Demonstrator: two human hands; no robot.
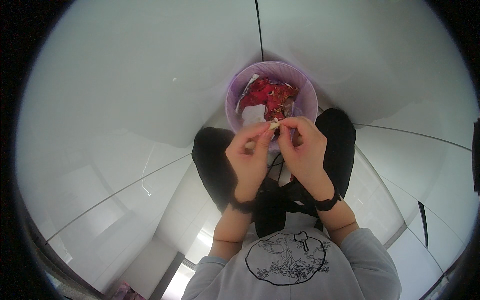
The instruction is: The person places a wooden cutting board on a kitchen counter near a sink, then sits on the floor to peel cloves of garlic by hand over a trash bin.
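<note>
A pale, small piece, apparently a garlic clove [274,126], is pinched between the thumb and fingertips of my left hand [248,148]. My right hand [305,146] meets it from the other side, thumb and forefinger closed on its thin, whitish skin. Something pale shows in the curl of my left palm; whether it is another clove or a fingertip I cannot tell. Both hands are above the near rim of a round bin [308,84] with a purple liner. Inside lie red scraps [268,93] and a crumpled white tissue [254,114].
Glossy white cabinet panels [123,86] rise on the left and right, meeting in a corner behind the bin. My black-clad knees [337,131] flank the bin. Light floor tiles [183,210] show beside my legs. A dark strip [423,225] marks the panels at right.
</note>
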